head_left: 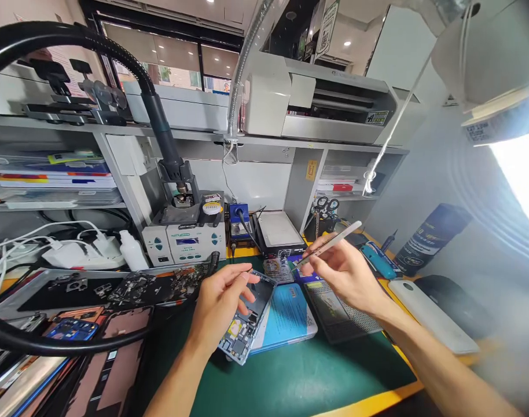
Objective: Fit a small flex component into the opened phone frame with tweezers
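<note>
Left hand (219, 304) cupping opened phone (247, 324), tilting it up for access; right hand (346, 275) pinching tweezers (327, 246) w/ tips hovering just above phone's top edge.
</note>
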The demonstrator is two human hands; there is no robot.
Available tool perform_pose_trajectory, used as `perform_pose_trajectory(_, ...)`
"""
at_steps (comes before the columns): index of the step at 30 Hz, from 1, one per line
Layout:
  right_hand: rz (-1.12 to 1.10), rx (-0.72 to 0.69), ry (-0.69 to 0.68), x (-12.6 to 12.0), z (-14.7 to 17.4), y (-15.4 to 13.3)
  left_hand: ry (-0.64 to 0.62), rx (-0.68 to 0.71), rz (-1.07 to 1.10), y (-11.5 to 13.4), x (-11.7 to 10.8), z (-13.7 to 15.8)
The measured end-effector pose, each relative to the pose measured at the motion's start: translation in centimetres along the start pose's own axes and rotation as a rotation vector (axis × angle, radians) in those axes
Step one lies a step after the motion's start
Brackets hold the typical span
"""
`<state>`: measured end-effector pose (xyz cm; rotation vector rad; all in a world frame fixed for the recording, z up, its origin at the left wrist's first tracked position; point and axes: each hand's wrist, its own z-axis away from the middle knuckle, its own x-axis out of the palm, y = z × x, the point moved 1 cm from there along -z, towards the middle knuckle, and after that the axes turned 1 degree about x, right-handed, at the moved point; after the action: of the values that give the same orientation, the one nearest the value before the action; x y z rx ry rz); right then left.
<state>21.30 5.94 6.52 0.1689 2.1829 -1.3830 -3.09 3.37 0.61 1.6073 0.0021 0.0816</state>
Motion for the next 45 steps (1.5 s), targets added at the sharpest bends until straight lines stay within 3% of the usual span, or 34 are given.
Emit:
perform_pose_trajectory(8, -0.605, 0.195, 0.051, 2.4, -1.2, 0.4, -0.042, -0.015, -0.019, 0.3, 0.7, 0.4)
perform_pose_trajectory(18, -0.851, 0.378, 0.100, 2.7, 0.6, 1.6, -0.069, -0.086, -0.021, 1.4, 1.6, 1.7)
perform_pose_trajectory(23, -0.844, 0.355, 0.201, 3.9, 1.0, 1.7, -0.109, -0.113, -0.020, 1.4, 1.8, 1.8)
perform_pose_trajectory(28, -0.798, 0.306, 0.253, 4.1, 1.4, 1.5, -0.044, -0.127, -0.056, 1.9, 1.8, 2.2)
perform_pose_trajectory(39, -0.276, 0.011, 0.456, 4.8, 2.6, -0.1, -0.110, -0.137, -0.100, 2.2, 1.7, 2.6)
perform_pose_trajectory(45, -0.265, -0.014, 0.432, 4.8, 2.7, 0.1, -0.111, -0.154, -0.111, 2.1, 1.8, 2.6)
